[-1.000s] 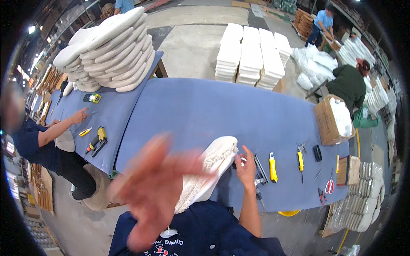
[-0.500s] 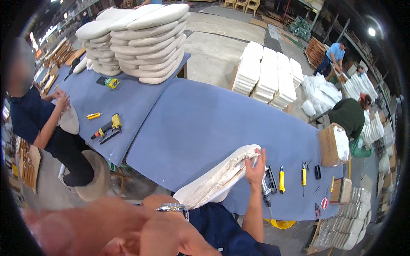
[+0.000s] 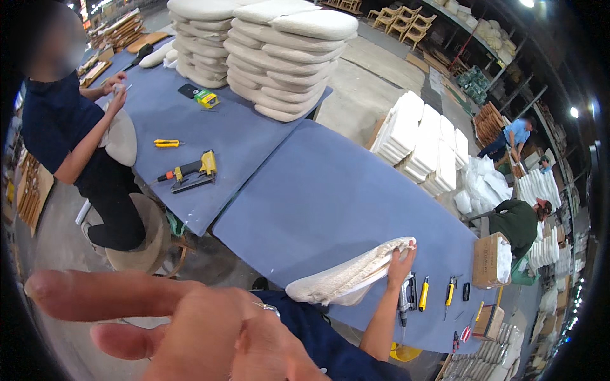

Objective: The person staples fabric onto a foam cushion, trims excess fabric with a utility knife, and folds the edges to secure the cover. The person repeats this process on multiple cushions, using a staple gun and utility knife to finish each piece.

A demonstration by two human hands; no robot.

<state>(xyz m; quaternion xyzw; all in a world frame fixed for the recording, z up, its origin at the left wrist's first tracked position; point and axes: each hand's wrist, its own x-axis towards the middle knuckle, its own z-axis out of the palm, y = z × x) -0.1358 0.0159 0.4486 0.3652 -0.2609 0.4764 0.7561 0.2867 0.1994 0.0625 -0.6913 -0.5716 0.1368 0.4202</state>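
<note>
A long cream fabric-covered cushion panel [image 3: 343,278], with a ragged fabric edge along its top side, lies tilted at the near edge of the blue table [image 3: 318,197]. My right hand [image 3: 400,265] grips its far right end, the fingers bent over the rim. My left hand [image 3: 210,324] is raised very close to the camera, its fingers stretched toward the left and apart, holding nothing. A metal watch [image 3: 267,309] shows partly behind it. Beside my right forearm lies a staple gun [image 3: 407,298], with a yellow utility knife [image 3: 424,293] and a yellow-handled tool [image 3: 450,293] further right.
At the left, a seated co-worker [image 3: 63,127] handles another cushion [image 3: 119,136]. Near them lie a yellow-and-black staple gun [image 3: 194,170] and a yellow knife [image 3: 168,143]. Cushion stacks [image 3: 279,63] stand behind. A cardboard box [image 3: 488,260], scissors [image 3: 466,333] and pliers [image 3: 455,341] are at the right.
My left hand, blurred lower left before, now stretches its fingers leftward across the lower view. The head view has shifted, so the table appears lower and further right. My right hand keeps its grip.
</note>
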